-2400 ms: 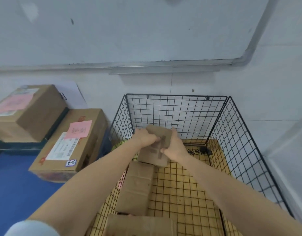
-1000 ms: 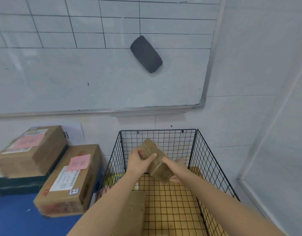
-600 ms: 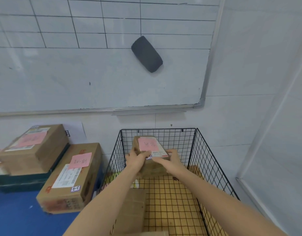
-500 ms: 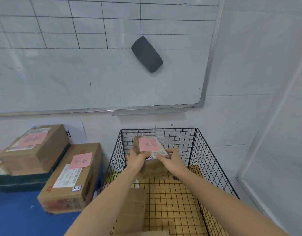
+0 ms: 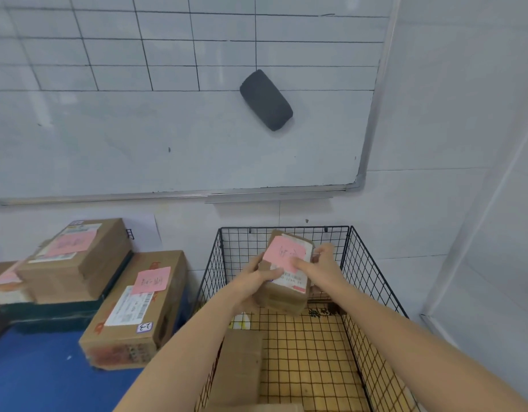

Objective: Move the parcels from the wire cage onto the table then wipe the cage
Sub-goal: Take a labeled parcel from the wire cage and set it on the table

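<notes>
Since the previous frame the parcel (image 5: pixel 286 297) has turned slightly rightward, pink label up. Head view: left hand (image 5: pixel 253 278) and right hand (image 5: pixel 322 266) grip its opposite sides, holding it over the wire cage (image 5: pixel 369 278); another parcel (image 5: pixel 240 367) lies on the cage floor.

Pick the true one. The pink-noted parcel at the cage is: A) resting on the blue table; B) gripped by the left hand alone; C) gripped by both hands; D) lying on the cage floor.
C: the left hand and right hand each grip a side of the parcel, clear of the cage floor.
</notes>
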`<state>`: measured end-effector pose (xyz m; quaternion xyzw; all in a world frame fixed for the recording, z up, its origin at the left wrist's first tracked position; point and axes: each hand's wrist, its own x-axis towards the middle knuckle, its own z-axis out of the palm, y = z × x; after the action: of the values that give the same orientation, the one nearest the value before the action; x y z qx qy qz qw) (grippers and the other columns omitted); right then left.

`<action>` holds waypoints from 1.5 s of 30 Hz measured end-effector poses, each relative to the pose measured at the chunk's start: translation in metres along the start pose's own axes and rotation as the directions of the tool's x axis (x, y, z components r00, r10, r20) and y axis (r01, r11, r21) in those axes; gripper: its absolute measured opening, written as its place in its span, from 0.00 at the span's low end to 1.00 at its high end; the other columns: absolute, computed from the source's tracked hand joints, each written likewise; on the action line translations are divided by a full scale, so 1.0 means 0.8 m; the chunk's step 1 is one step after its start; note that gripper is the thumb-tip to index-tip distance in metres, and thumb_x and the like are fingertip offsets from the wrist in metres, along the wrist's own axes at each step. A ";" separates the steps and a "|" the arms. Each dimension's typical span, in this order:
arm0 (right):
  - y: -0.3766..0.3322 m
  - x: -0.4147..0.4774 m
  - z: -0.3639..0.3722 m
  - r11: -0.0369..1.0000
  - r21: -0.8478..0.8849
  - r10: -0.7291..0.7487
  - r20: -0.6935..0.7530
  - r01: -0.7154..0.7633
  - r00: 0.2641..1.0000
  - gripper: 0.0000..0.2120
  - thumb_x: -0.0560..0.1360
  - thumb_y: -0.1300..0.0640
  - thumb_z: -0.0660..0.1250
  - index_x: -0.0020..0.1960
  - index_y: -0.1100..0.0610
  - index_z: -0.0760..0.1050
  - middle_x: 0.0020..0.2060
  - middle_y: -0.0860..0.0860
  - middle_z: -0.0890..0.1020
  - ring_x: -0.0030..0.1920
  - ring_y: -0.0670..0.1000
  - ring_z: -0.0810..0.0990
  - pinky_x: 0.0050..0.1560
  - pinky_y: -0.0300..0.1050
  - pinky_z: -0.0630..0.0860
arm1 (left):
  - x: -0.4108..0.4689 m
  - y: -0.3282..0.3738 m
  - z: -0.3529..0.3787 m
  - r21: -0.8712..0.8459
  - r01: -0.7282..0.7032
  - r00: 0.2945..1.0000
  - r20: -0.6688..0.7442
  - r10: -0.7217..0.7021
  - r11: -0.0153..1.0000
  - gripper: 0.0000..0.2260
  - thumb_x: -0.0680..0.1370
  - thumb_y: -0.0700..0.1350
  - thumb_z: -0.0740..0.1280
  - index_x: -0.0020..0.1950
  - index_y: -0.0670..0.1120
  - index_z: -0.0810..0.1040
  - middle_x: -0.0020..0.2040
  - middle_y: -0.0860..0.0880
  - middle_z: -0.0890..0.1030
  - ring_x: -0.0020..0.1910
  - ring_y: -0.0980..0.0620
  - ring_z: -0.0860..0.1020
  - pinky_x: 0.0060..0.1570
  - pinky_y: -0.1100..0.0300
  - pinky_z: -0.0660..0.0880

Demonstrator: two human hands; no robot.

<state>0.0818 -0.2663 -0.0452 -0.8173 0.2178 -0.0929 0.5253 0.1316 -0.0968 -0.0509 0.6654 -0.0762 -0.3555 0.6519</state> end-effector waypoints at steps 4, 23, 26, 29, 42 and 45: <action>-0.002 0.005 -0.001 0.990 -0.106 -0.087 0.026 0.090 0.996 0.36 0.69 0.51 0.75 0.70 0.52 0.59 0.57 0.50 0.75 0.47 0.48 0.81 0.33 0.41 0.80 | 0.000 0.003 -0.013 0.088 0.017 0.999 0.035 -0.020 0.996 0.33 0.72 0.40 0.73 0.70 0.62 0.63 0.59 0.47 0.79 0.56 0.42 0.78 0.50 0.38 0.77; -0.005 -0.019 -0.008 0.979 -0.191 -0.064 0.020 0.067 0.998 0.11 0.78 0.50 0.65 0.49 0.58 0.69 0.46 0.50 0.78 0.45 0.49 0.79 0.36 0.38 0.78 | 0.000 0.006 -0.029 -0.003 -0.122 0.962 -0.248 0.118 0.993 0.34 0.68 0.38 0.76 0.70 0.51 0.66 0.56 0.46 0.80 0.48 0.45 0.81 0.38 0.48 0.81; -0.010 -0.013 -0.020 0.986 -0.152 -0.073 0.018 0.075 0.997 0.15 0.74 0.50 0.70 0.51 0.58 0.69 0.50 0.51 0.77 0.47 0.49 0.77 0.44 0.42 0.79 | -0.002 0.009 -0.031 0.014 -0.158 0.962 -0.224 0.157 0.987 0.36 0.67 0.38 0.77 0.71 0.50 0.67 0.55 0.44 0.79 0.47 0.44 0.83 0.44 0.45 0.81; -0.009 -0.013 -0.024 0.998 0.067 -0.010 0.099 0.003 0.995 0.35 0.71 0.50 0.74 0.69 0.53 0.57 0.57 0.54 0.77 0.52 0.53 0.79 0.50 0.53 0.81 | -0.006 0.022 -0.031 0.079 -0.176 0.954 -0.232 0.190 0.981 0.36 0.66 0.40 0.78 0.70 0.49 0.67 0.53 0.44 0.79 0.44 0.46 0.83 0.41 0.49 0.82; -0.010 -0.021 0.017 0.930 0.342 0.071 0.199 -0.137 0.977 0.42 0.73 0.56 0.72 0.76 0.44 0.50 0.68 0.58 0.71 0.54 0.59 0.81 0.49 0.58 0.81 | 0.000 0.027 -0.011 0.318 -0.239 0.870 -0.349 0.348 0.917 0.31 0.72 0.39 0.72 0.70 0.49 0.60 0.58 0.48 0.76 0.54 0.47 0.78 0.42 0.53 0.81; -0.013 -0.020 0.018 0.905 0.405 0.080 0.133 -0.128 0.988 0.40 0.75 0.56 0.70 0.77 0.46 0.48 0.69 0.59 0.70 0.58 0.60 0.79 0.52 0.57 0.80 | -0.009 0.028 -0.008 0.341 -0.179 0.940 -0.217 0.263 0.923 0.36 0.72 0.41 0.73 0.72 0.58 0.56 0.52 0.49 0.77 0.51 0.46 0.80 0.40 0.51 0.82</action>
<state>0.0758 -0.2439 -0.0406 -0.6792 0.2064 -0.0622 0.7016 0.1381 -0.0904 -0.0285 0.7888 -0.1217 -0.1723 0.5772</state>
